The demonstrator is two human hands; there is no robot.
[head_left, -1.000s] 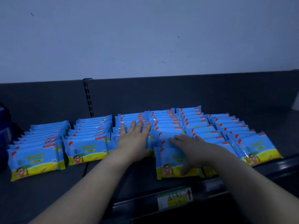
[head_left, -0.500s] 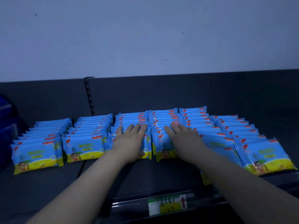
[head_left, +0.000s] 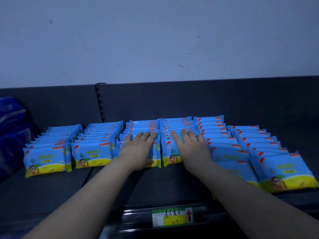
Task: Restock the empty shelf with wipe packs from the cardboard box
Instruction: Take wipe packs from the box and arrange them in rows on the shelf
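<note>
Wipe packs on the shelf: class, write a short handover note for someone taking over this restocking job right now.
Left hand: open, resting flat on the front packs of the third row from the left.
Right hand: open, resting flat on the fourth row.
Wipe packs: six overlapping rows lie on the dark shelf. The cardboard box is out of view.
Done: the shelf looks largely stocked.
Left: the two rightmost rows sit nearer the front edge than the others, so they probably need pushing back level. Whether packs remain in the box cannot be seen.
</note>
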